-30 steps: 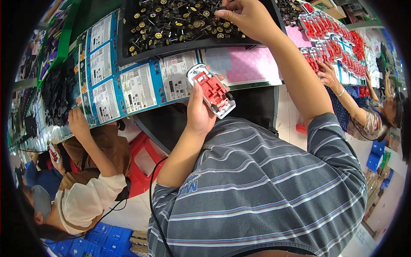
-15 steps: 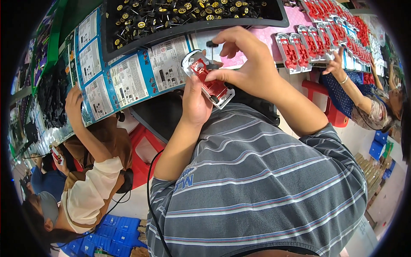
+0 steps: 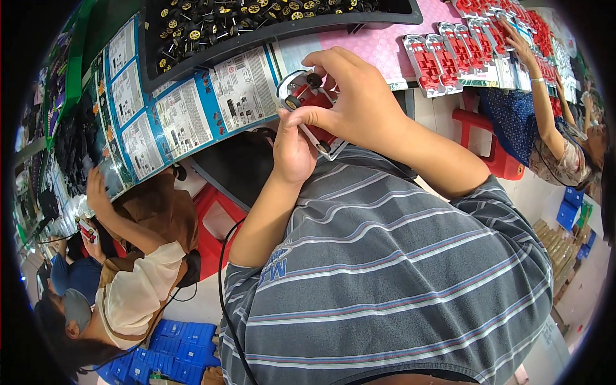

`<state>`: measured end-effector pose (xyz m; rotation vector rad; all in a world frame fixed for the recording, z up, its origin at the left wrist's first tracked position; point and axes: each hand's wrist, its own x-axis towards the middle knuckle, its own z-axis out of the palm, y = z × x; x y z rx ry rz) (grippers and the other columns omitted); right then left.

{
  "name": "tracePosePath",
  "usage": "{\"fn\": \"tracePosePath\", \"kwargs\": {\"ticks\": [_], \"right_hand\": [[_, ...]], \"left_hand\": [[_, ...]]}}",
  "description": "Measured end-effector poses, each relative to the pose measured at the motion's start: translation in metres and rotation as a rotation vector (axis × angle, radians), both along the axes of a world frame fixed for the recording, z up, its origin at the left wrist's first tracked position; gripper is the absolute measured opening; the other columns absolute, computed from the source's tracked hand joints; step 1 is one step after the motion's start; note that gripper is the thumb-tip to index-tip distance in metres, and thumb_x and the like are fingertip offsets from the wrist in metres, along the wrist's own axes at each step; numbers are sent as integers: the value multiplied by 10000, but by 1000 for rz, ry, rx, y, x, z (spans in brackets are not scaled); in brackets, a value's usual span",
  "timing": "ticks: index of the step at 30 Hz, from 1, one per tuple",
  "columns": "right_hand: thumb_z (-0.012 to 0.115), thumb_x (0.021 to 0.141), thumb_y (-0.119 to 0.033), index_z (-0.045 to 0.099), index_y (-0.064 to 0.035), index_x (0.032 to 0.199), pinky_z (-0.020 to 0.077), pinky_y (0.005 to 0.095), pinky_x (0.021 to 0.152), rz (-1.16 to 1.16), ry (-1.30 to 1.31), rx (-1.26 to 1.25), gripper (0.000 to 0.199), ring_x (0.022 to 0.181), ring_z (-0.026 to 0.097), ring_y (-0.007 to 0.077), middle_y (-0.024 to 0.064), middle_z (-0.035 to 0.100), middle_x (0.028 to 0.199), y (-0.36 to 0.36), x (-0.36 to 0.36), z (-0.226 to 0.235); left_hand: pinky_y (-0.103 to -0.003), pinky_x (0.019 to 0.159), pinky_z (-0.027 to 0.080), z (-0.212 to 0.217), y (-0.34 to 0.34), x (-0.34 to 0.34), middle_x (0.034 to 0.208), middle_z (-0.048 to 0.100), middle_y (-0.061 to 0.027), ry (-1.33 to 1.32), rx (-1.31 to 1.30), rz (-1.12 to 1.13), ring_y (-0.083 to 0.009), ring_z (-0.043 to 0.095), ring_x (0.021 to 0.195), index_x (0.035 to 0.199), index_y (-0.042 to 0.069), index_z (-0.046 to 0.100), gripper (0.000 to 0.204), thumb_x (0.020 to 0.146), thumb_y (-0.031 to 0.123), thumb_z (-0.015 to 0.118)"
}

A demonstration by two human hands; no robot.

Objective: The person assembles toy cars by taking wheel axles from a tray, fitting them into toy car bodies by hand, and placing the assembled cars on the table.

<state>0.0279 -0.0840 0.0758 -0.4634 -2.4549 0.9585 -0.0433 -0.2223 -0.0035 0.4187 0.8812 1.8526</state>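
Observation:
My left hand [image 3: 295, 154] is closed around the near part of an upturned toy car [image 3: 316, 101], white with a red underside, holding it tilted just off the table edge. My right hand [image 3: 367, 99] curls over the car's other side, its fingers at a wheel axle [image 3: 293, 102]. The axle carries two black wheels, one with a yellow hub showing, and it lies across the far end of the underside. A black wheel sits at the car's near end. The right fingertips are partly hidden behind the car.
A black tray [image 3: 256, 29] heaped with wheel axles stands beyond my hands on a table [image 3: 186, 138] covered with printed sheets. Rows of red-and-white car bodies [image 3: 428, 64] lie at the right. Co-workers' arms [image 3: 138, 224] reach in from both sides.
The axle, held upright above the car before, now lies across its underside. My right hand has lowered onto the car. The co-workers' hands at both sides have shifted.

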Motion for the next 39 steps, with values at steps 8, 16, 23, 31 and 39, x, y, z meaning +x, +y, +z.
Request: {"fn": "tracePosePath", "kwargs": {"ticks": [8,16,23,31,39], "right_hand": [[905,706,-402,639,15,1139,565,344,710,3,-16,-57,657,787,672,259,139,652,978,1,10,3],[848,759,-319,645,32,1103,569,395,701,-41,69,-67,531,796,690,327,182,666,970,-3,9,-1],[867,750,-176,588,30,1210,611,323,758,67,6,-163,576,826,715,227,152,622,1039,-20,53,9],[885,747,-155,540,48,1284,619,316,769,65,34,-172,669,881,725,236,175,622,1112,-34,63,-5],[906,728,-191,564,27,1281,588,319,745,21,68,-133,686,845,688,237,155,640,1080,-35,64,-11]], "left_hand": [[-433,1121,441,5,-1,0,1459,506,-177,-130,95,-37,-279,537,1334,1519,-3,333,736,1073,582,313],[-428,1098,454,2,2,1,1418,536,-179,-94,8,18,-282,570,1283,1531,20,331,716,1081,575,281],[-431,989,514,8,-1,-12,1326,566,-185,-33,66,204,-298,637,1130,1582,31,220,862,1025,680,328],[-428,1034,491,17,1,-6,1351,549,-175,110,1,278,-297,616,1181,1585,51,206,904,997,728,320],[-434,1037,490,18,2,0,1353,542,-174,133,8,308,-298,614,1183,1590,54,196,901,1002,727,304]]}}
